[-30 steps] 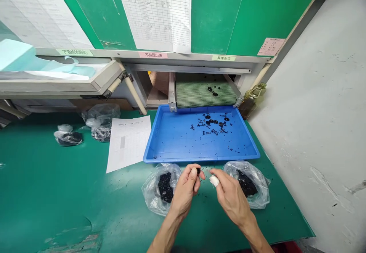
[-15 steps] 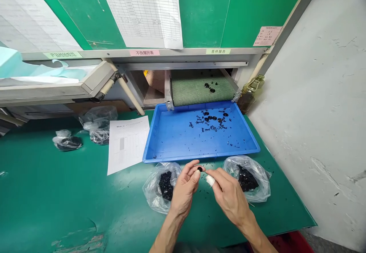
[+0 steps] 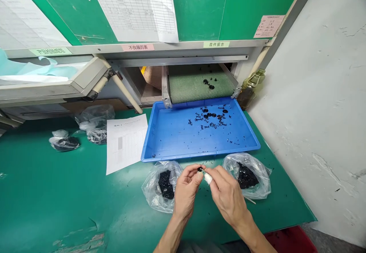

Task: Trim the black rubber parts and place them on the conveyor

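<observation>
My left hand (image 3: 185, 192) is closed, pinching a small black round part (image 3: 199, 169) between thumb and fingertips. Close against it, my right hand (image 3: 227, 194) is closed on a thin pale stick-like tool (image 3: 250, 200), whose rear end shows behind the palm. The tool's front end is at the part, mostly hidden by fingers. White tape (image 3: 208, 178) wraps my right thumb. Beside my left hand lies an open clear bag of small black pieces (image 3: 166, 184). To the right of my right hand is another clear bag with shiny black parts (image 3: 247, 176).
A blue tray (image 3: 171, 155) holds black round parts and loose scraps. Above its back edge ends a green conveyor belt (image 3: 194, 91) carrying a few black pieces. A printed sheet (image 3: 127, 142) and tied bags (image 3: 64, 141) lie left. A bottle (image 3: 251, 89) stands by the wall.
My fingers have shifted slightly around the black part, and it appears turned in my left hand's pinch. The view has moved a little; tray and bags stay put.
</observation>
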Demonstrator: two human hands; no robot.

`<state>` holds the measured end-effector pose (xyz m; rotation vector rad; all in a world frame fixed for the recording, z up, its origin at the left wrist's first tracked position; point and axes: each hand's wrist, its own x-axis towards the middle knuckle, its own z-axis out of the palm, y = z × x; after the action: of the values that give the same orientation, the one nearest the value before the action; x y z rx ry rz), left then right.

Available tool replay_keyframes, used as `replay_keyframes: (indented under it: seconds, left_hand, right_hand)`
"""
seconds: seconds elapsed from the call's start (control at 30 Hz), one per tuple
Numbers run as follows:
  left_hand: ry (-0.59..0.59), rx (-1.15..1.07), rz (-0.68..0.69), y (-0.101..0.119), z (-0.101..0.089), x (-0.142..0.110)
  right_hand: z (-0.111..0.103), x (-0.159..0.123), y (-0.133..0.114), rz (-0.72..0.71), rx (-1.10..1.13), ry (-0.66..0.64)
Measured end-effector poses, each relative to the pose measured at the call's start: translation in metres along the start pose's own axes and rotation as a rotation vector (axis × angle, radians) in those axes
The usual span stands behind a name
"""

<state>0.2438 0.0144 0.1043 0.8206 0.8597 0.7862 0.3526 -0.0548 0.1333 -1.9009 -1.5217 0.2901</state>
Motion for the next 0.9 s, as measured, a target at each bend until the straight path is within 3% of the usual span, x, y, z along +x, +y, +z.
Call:
replay_keyframes:
  seconds: [0.17, 0.4, 0.5, 0.63, 0.7, 0.9]
  left_hand:
    - [0.019, -0.014, 0.064, -0.003, 0.000, 0.002]
    - [0.030, -0.140, 0.097, -0.006, 0.002, 0.009]
    - [0.033, -0.162, 0.082, -0.008, 0.002, 0.016]
    - [0.051, -0.183, 0.013, -0.010, 0.001, 0.024]
    - [0.062, -0.207, -0.026, -0.011, 0.002, 0.028]
    - [0.114, -0.204, -0.066, -0.012, 0.002, 0.040]
  right_hand:
    - [0.009, -0.001, -0.003, -0.021, -0.020, 0.057]
    - [0.019, 0.010, -0.003, 0.114, 0.244, 0.016]
    - [0.021, 0.020, 0.002, 0.241, 0.375, -0.054]
    - [0.018, 0.031, 0.014, 0.422, 0.799, -0.266]
    - [0.016, 0.036, 0.019, 0.483, 0.939, -0.312]
    - [0.019, 0.042, 0.027, 0.516, 1.015, -0.359]
